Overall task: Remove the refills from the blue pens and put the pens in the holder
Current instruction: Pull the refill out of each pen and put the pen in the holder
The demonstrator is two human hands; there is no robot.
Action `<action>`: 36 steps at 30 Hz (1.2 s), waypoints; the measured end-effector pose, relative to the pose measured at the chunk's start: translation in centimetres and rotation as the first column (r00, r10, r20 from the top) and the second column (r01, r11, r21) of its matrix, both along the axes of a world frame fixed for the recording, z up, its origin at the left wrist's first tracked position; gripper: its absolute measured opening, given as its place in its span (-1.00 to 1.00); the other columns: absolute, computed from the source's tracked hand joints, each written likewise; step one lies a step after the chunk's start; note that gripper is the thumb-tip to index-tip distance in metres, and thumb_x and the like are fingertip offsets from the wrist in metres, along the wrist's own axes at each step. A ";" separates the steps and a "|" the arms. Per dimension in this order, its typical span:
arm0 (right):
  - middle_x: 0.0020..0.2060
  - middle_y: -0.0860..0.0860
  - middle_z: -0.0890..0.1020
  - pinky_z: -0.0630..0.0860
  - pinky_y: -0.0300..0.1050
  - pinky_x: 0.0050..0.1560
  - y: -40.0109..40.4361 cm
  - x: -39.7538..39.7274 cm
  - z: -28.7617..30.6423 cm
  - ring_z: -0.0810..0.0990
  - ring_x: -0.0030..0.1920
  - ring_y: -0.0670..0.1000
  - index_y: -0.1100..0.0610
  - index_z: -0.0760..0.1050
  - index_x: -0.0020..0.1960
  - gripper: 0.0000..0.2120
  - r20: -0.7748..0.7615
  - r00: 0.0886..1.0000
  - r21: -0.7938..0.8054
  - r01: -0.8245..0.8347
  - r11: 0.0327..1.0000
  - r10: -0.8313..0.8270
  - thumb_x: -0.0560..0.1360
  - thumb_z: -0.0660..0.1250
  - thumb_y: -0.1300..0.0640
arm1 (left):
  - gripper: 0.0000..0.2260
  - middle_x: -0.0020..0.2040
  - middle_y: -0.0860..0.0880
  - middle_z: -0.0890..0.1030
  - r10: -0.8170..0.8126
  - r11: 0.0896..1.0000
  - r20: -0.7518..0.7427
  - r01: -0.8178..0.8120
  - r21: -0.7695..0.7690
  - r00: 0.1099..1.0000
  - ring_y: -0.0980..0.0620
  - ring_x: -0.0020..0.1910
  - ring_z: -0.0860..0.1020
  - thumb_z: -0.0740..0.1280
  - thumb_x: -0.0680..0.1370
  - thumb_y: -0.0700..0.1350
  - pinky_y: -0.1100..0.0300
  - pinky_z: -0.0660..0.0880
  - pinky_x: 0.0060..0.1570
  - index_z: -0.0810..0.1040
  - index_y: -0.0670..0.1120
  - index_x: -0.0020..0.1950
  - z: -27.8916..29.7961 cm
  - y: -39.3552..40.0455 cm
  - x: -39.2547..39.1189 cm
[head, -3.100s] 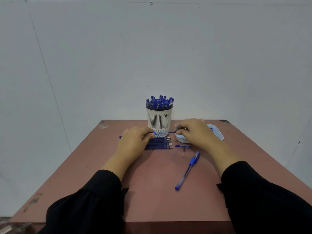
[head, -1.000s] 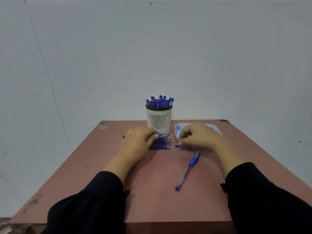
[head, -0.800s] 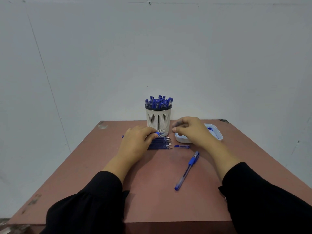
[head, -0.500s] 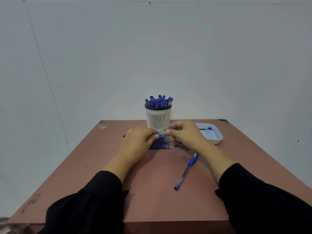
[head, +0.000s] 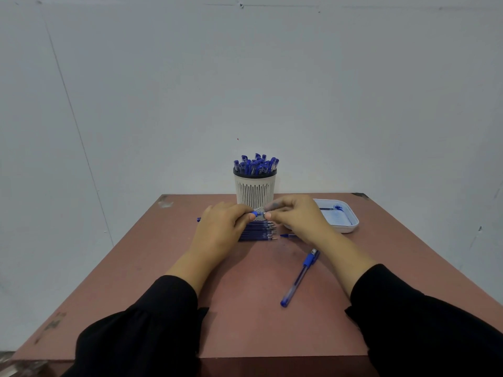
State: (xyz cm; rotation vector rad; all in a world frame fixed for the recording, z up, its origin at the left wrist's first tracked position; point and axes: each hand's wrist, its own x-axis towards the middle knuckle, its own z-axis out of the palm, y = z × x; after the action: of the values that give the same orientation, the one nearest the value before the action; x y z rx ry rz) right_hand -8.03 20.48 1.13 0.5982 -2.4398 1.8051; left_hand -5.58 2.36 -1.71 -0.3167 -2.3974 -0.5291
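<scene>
While the left hand (head: 217, 235) keeps its grip on a blue pen barrel (head: 257, 214), the right hand (head: 296, 219), back from the white tray (head: 351, 227) on its far side, now pinches the barrel's front end. Judged: tip piece being refitted, this pen nearly ready for the holder (head: 255, 187) just beyond both hands. Head view: barrel, clear with blue grip, tail end (head: 199, 219) protruding past the left hand. Refills (head: 258, 232), dark blue, stacked beneath the fingers. One whole pen (head: 299, 277) lying nearer the person, below the right wrist.
</scene>
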 end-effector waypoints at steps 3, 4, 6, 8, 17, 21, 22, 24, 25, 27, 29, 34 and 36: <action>-0.39 -0.08 0.63 0.38 -0.45 -0.39 0.1 -0.1 -0.1 0.51 -0.48 -0.28 0.12 0.63 -0.11 -0.91 -0.024 1.000 0.007 -0.008 1.000 0.008 0.42 0.47 0.27 | -0.72 -0.18 0.04 0.65 -0.019 1.000 -0.008 0.019 0.006 1.000 -0.02 -0.17 0.53 0.17 0.52 0.09 -0.02 0.44 -0.12 0.63 0.02 -0.01 -0.1 0.1 -0.1; -0.39 -0.09 0.62 0.39 -0.43 -0.38 0.1 -0.2 -0.2 0.51 -0.48 -0.28 0.13 0.63 -0.10 -0.94 -0.037 0.999 0.022 -0.010 1.000 0.011 0.45 0.45 0.25 | -0.73 -0.18 0.05 0.65 -0.029 1.000 -0.016 0.030 0.008 0.999 -0.02 -0.17 0.53 0.18 0.52 0.08 -0.03 0.45 -0.13 0.63 0.02 -0.02 -0.1 0.1 0.0; -0.37 -0.06 0.63 0.47 -0.31 -0.35 -0.1 -0.2 -0.3 0.51 -0.45 -0.24 0.10 0.62 -0.14 -0.91 -0.053 0.999 0.098 -0.003 0.995 0.008 0.52 0.37 0.14 | -0.75 -0.19 0.05 0.65 -0.046 0.999 -0.044 0.046 0.006 0.998 -0.02 -0.19 0.53 0.20 0.52 0.06 -0.02 0.45 -0.15 0.64 -0.01 -0.04 0.0 0.3 0.0; -0.39 -0.02 0.62 0.55 -0.10 -0.26 -0.3 0.0 -0.4 0.54 -0.42 -0.10 0.08 0.58 -0.25 -0.73 -0.038 0.999 0.170 0.012 0.985 -0.006 0.57 0.29 0.00 | -0.75 -0.21 0.04 0.64 -0.062 0.998 -0.064 0.062 0.003 0.996 -0.02 -0.20 0.53 0.21 0.52 0.04 0.00 0.45 -0.17 0.64 -0.02 -0.05 0.1 0.4 0.2; -0.29 -0.07 0.59 0.54 -0.12 -0.17 0.6 -0.3 0.1 0.57 -0.29 -0.09 -0.07 0.53 -0.12 -0.93 -0.126 0.990 0.264 -0.025 0.964 0.060 0.47 0.42 0.05 | -0.77 -0.24 0.04 0.63 -0.062 0.998 -0.084 0.062 -0.008 0.995 -0.03 -0.23 0.53 0.23 0.52 0.03 -0.01 0.45 -0.20 0.64 -0.02 -0.04 0.1 0.5 0.2; -0.37 -0.11 0.62 0.55 -0.14 -0.18 0.5 -0.3 0.0 0.57 -0.32 -0.14 0.01 0.58 -0.20 -0.79 -0.127 0.991 0.302 -0.005 0.953 0.046 0.53 0.32 -0.07 | -0.77 -0.25 0.04 0.63 -0.071 0.997 -0.087 0.071 -0.006 0.994 0.00 -0.24 0.51 0.23 0.52 0.03 0.01 0.45 -0.21 0.64 -0.02 -0.04 0.1 0.4 0.2; -0.36 -0.11 0.64 0.57 -0.09 -0.11 0.5 -0.3 -0.1 0.59 -0.33 -0.16 0.02 0.60 -0.22 -0.71 -0.105 0.993 0.288 -0.012 0.958 0.044 0.55 0.27 -0.11 | -0.77 -0.25 0.04 0.62 -0.075 0.997 -0.086 0.075 -0.008 0.993 0.00 -0.25 0.51 0.23 0.52 0.03 0.01 0.45 -0.21 0.64 -0.02 -0.04 0.1 0.4 0.2; -0.30 -0.09 0.67 0.59 -0.05 -0.04 0.5 -0.4 -0.1 0.61 -0.30 -0.16 0.00 0.60 -0.20 -0.68 -0.093 0.994 0.292 -0.024 0.956 0.053 0.55 0.23 -0.16 | -0.76 -0.24 0.04 0.63 -0.077 0.997 -0.079 0.076 -0.016 0.994 0.00 -0.24 0.51 0.23 0.52 0.04 0.01 0.45 -0.20 0.64 -0.03 -0.04 0.1 0.4 0.2; -0.28 -0.09 0.67 0.58 -0.08 -0.09 0.5 -0.4 -0.1 0.62 -0.28 -0.13 -0.02 0.58 -0.16 -0.74 -0.096 0.994 0.291 -0.028 0.956 0.058 0.53 0.28 -0.16 | -0.75 -0.24 0.04 0.63 -0.076 0.997 -0.075 0.075 -0.019 0.994 -0.01 -0.23 0.52 0.22 0.52 0.04 0.00 0.45 -0.20 0.64 -0.03 -0.04 0.1 0.4 0.2; -0.30 -0.10 0.61 0.52 -0.20 -0.19 0.7 -0.4 0.0 0.58 -0.29 -0.13 -0.05 0.53 -0.07 -0.90 -0.117 0.989 0.280 -0.050 0.959 0.086 0.48 0.40 -0.04 | -0.74 -0.24 0.03 0.63 -0.073 0.997 -0.071 0.071 -0.017 0.995 -0.02 -0.22 0.52 0.21 0.52 0.05 0.01 0.45 -0.19 0.65 -0.03 -0.03 0.1 0.4 0.2; -0.31 -0.10 0.58 0.46 -0.34 -0.29 0.8 -0.4 -0.1 0.53 -0.32 -0.18 -0.07 0.52 -0.09 -0.93 -0.149 0.984 0.295 -0.049 0.954 0.097 0.48 0.40 0.06 | -0.73 -0.23 0.04 0.63 -0.071 0.997 -0.066 0.070 -0.020 0.995 -0.01 -0.22 0.52 0.20 0.53 0.06 0.01 0.44 -0.19 0.64 -0.01 -0.02 0.0 0.3 0.2; -0.41 -0.16 0.63 0.47 -0.24 -0.21 0.7 -0.4 -0.1 0.55 -0.36 -0.25 -0.01 0.60 -0.20 -0.73 -0.091 0.994 0.292 -0.037 0.956 0.066 0.56 0.25 -0.10 | -0.69 -0.22 0.06 0.64 -0.084 0.996 -0.069 0.082 -0.033 0.994 0.02 -0.22 0.52 0.16 0.53 0.11 0.01 0.45 -0.18 0.64 -0.02 -0.04 0.0 0.4 0.1; -0.35 -0.15 0.62 0.47 -0.27 -0.23 0.8 -0.4 -0.2 0.55 -0.34 -0.23 -0.04 0.59 -0.14 -0.82 -0.102 0.992 0.272 -0.046 0.961 0.077 0.53 0.31 -0.10 | -0.64 -0.22 0.06 0.64 -0.086 0.996 -0.070 0.083 -0.039 0.994 0.02 -0.22 0.52 0.12 0.53 0.13 0.02 0.45 -0.19 0.64 -0.01 -0.03 0.0 0.4 0.0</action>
State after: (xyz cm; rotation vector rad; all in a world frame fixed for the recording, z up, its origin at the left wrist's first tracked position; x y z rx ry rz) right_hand -8.43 21.24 0.98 0.7789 -2.6353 1.4229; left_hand -5.54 2.73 -1.72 -0.4474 -2.3340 -0.5051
